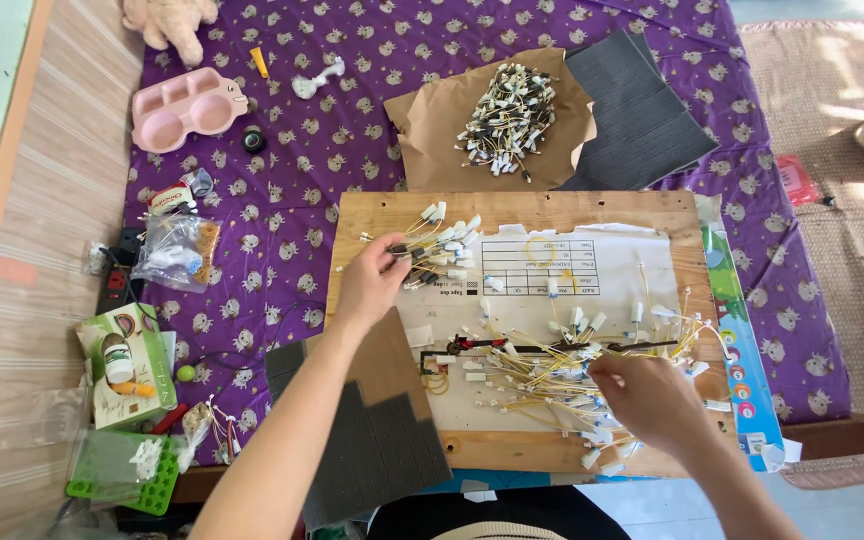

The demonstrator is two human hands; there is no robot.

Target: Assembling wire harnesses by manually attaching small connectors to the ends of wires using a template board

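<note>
**Sorting yellow wire leads on the wooden board**

The small bundle of wire leads (439,250) lies at the upper left of the wooden board (372,215), beside the printed sheet (542,262). Its long axis runs roughly left to right, white connectors fanning right and upward. The left hand (370,280) pinches its left end between fingertips. To do this well, I judge it best to keep that pinch close to the gathered ends so no lead slips. The right hand (652,395) rests curled among the spread wire harness (552,365); whether it grips anything I cannot tell
</note>
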